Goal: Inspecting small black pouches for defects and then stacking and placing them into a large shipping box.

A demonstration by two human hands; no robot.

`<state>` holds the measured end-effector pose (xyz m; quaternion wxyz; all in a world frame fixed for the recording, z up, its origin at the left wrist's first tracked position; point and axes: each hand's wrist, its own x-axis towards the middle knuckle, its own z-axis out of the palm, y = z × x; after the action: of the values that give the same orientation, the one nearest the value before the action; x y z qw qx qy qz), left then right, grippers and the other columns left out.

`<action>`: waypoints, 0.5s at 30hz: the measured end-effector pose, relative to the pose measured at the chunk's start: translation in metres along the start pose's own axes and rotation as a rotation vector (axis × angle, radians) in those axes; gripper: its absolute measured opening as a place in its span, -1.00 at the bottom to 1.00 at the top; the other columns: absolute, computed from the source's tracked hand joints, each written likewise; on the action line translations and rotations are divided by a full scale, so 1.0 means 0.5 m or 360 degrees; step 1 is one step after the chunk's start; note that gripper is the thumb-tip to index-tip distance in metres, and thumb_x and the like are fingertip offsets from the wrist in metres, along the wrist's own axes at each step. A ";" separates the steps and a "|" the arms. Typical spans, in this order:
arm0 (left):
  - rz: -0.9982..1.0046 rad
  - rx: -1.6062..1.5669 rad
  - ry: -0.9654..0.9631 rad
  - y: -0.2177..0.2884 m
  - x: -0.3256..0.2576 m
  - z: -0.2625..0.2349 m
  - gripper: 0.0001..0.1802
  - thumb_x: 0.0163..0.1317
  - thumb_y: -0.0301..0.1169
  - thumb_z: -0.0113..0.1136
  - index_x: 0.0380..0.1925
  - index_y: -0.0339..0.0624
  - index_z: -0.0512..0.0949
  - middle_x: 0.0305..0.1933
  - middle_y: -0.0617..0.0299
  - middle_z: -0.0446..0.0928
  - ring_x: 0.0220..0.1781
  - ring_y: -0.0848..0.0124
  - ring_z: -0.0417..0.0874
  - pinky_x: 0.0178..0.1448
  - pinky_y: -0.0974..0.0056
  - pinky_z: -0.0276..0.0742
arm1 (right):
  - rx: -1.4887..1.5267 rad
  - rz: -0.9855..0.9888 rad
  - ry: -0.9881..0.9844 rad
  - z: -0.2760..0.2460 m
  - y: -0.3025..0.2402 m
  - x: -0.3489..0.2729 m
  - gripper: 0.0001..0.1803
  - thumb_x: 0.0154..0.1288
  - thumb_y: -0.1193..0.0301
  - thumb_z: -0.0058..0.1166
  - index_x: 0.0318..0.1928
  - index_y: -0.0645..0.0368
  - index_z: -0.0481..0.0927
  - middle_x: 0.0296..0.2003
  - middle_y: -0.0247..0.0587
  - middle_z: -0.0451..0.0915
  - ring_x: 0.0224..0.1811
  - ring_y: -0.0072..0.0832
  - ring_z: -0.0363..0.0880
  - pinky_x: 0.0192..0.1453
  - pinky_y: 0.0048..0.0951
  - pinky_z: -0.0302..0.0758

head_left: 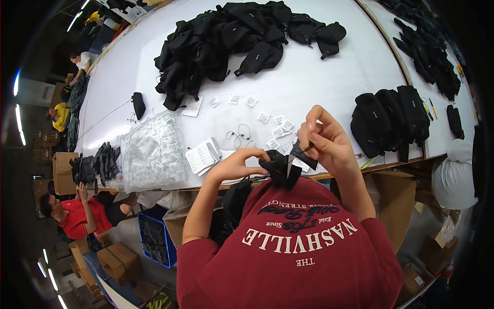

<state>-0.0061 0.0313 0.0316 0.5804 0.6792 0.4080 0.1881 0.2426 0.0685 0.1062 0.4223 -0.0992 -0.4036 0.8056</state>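
My left hand (241,164) grips a small black fabric pouch (278,169) by its edge, just in front of my chest at the table's near edge. Above the pouch, my right hand (329,141) pinches a thin black loop or cord. A dark tag (300,154) seems to hang below those fingers, beside the pouch; how the two join is hard to make out. Near my hands lie small white packets (281,131) and a few loose black string loops (238,136). A stack of white printed cards (203,156) rests left of them.
A large heap of black pouches (221,49) covers the table's far middle. Left stands a clear plastic bag of white packets (154,149); stacked black pouches (388,121) sit right. A blue crate (157,237) is on the floor. A person in red (85,216) works at left.
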 end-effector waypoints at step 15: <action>0.0237 -0.0141 0.0912 -0.083 0.006 0.147 -0.78 0.06 -0.41 0.34 -0.35 -0.34 0.61 -0.42 0.18 0.55 -0.36 0.41 0.51 -0.20 0.36 0.40 | 0.0170 -0.0105 0.0134 -0.027 0.003 -0.015 -0.91 0.39 0.48 -0.09 -0.15 0.13 0.31 -0.55 -0.39 0.30 -0.49 -0.68 0.22 -0.37 -0.66 0.17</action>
<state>0.0353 -0.0133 -0.0272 0.4554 0.6005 0.4956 0.4317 0.2533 0.0701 0.0949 0.4699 -0.0970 -0.3450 0.8067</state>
